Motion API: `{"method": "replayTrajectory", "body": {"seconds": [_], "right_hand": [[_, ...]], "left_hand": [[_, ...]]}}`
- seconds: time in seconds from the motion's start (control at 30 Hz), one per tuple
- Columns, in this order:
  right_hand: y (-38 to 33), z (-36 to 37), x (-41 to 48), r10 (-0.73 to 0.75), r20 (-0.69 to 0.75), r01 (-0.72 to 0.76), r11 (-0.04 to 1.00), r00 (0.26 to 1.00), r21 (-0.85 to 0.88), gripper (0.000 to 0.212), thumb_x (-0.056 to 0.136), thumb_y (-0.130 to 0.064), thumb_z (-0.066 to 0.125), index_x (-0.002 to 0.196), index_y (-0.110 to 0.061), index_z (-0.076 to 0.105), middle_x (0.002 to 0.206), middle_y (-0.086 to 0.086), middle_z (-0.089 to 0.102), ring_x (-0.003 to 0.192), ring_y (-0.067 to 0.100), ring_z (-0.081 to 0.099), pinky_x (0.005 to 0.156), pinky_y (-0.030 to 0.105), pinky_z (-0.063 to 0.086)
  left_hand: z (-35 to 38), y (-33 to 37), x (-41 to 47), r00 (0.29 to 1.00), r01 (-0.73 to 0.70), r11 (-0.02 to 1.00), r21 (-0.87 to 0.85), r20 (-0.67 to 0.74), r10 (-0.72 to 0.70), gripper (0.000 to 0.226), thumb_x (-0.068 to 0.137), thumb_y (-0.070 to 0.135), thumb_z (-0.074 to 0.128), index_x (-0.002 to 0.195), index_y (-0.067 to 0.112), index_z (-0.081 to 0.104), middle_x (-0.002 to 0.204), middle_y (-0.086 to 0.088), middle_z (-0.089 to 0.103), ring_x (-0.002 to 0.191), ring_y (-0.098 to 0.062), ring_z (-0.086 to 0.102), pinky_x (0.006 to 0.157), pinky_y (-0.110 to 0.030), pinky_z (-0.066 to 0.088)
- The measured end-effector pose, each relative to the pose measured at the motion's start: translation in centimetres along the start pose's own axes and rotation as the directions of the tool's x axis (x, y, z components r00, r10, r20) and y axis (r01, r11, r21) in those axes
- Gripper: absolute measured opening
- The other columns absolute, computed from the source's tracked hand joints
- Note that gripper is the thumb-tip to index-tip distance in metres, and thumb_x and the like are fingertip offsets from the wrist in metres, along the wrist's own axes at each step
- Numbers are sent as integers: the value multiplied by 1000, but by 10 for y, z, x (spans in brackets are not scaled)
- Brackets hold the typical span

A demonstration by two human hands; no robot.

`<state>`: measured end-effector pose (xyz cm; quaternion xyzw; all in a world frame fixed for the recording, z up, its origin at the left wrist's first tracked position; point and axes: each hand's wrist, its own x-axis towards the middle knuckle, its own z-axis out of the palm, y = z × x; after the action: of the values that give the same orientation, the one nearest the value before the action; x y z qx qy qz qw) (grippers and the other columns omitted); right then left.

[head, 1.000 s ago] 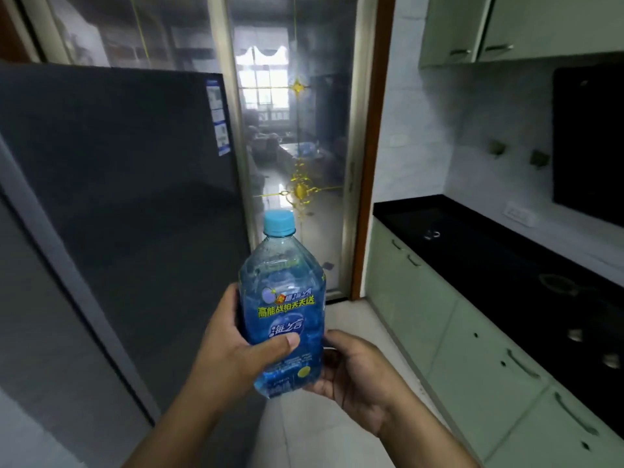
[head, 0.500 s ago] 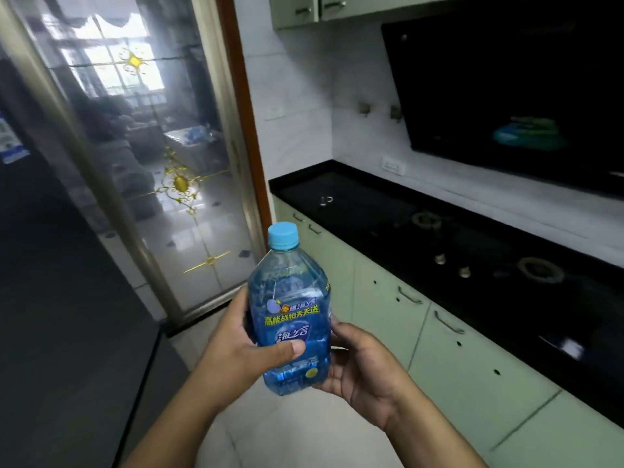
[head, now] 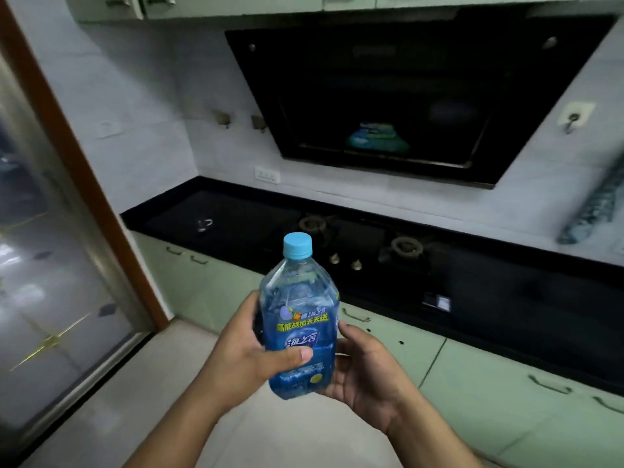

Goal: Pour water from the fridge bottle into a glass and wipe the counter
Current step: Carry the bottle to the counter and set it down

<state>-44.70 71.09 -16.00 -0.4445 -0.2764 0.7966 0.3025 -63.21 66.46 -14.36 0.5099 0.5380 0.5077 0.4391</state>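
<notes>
- Low centre of view, roughly 6 o'clock, over the floor and short of the counter (head: 233,207): water bottle (head: 299,336) upright, blue cap (head: 297,245) still on.
- Left hand (head: 248,359), at 7 o'clock: gripping mid-body, thumb across the front of the label, fingers behind.
- Right hand (head: 369,369), at 5 o'clock: cupped round the lower right side, fingers curled in behind the base, thumb by the label edge. Can't tell how much weight it takes.
- Handling, my read: thin plastic, looks nearly full, so fairly heavy. The walls will flex and may squirt once uncapped. Possibly damp and slick if fridge-cold.
- Best hold is the labelled waist, one hand, with the other on the cap.
- Small clear item (head: 205,225) on the counter at 10 o'clock may be the glass; too small to confirm.
- Gas hob (head: 403,248) at 1 o'clock; keep clear of it.
</notes>
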Motion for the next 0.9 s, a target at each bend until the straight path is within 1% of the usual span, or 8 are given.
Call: {"method": "replayTrajectory", "body": {"seconds": [0.2, 0.27, 0.37, 0.43, 0.6, 0.67, 0.8, 0.9], "right_hand": [[-15, -22, 0, -75, -167, 94, 989, 983, 113, 55, 96, -38, 55, 127, 8, 59, 103, 23, 73, 83, 32, 72, 74, 44, 61], [-18, -34, -4, -90, -223, 126, 980, 971, 154, 60, 92, -38, 57, 129, 9, 57, 106, 26, 71, 88, 35, 69, 81, 48, 61], [-24, -57, -9, -108, -249, 163, 964, 962, 211, 70, 86, -42, 62, 131, 10, 55, 112, 30, 68, 102, 40, 63, 104, 57, 47], [-29, -76, -10, -126, -257, 190, 951, 958, 244, 70, 86, -43, 63, 130, 10, 55, 114, 32, 67, 104, 42, 62, 108, 59, 43], [-46, -128, -15, -144, -262, 217, 936, 954, 278, 64, 90, -44, 59, 127, 9, 58, 105, 30, 69, 98, 40, 64, 103, 56, 49], [-57, -154, -17, -144, -259, 218, 934, 955, 283, 66, 89, -46, 60, 126, 9, 58, 106, 30, 69, 95, 39, 65, 97, 53, 52], [-83, -212, -19, -138, -251, 208, 938, 958, 276, 71, 87, -50, 60, 123, 10, 62, 110, 30, 68, 93, 37, 66, 96, 51, 52], [-104, -255, -20, -140, -250, 206, 943, 958, 260, 70, 88, -51, 58, 121, 10, 64, 115, 30, 68, 90, 35, 69, 93, 49, 54]], "left_hand": [[19, -5, 54, 977, -8, 999, -35, 211, 15, 77, 57, 18, 95, 125, 24, 57, 120, -9, 72, 109, -31, 71, 89, -56, 59], [33, -5, 67, 963, -13, 999, -43, 269, 24, 77, 58, 18, 95, 125, 24, 58, 119, -9, 72, 109, -30, 71, 90, -56, 58], [58, -4, 82, 946, -25, 999, -48, 323, 39, 74, 58, 18, 94, 123, 25, 59, 119, -7, 72, 108, -28, 72, 90, -54, 59], [79, -3, 91, 933, -34, 998, -50, 356, 50, 74, 57, 20, 94, 123, 25, 59, 119, -8, 72, 109, -29, 71, 91, -56, 58], [132, 0, 114, 903, -44, 999, -23, 427, 50, 74, 62, 14, 93, 126, 23, 56, 121, -8, 72, 109, -28, 71, 90, -54, 59], [159, 1, 125, 898, -47, 999, -23, 437, 53, 74, 63, 11, 92, 127, 21, 56, 120, -9, 72, 108, -29, 72, 89, -51, 60], [214, 0, 145, 891, -19, 999, -29, 453, 30, 74, 63, 5, 91, 127, 16, 55, 118, -12, 72, 107, -31, 72, 83, -42, 61], [257, -1, 159, 894, -15, 999, -33, 447, 28, 74, 62, 4, 91, 127, 17, 56, 118, -11, 72, 106, -31, 72, 84, -41, 61]]}}
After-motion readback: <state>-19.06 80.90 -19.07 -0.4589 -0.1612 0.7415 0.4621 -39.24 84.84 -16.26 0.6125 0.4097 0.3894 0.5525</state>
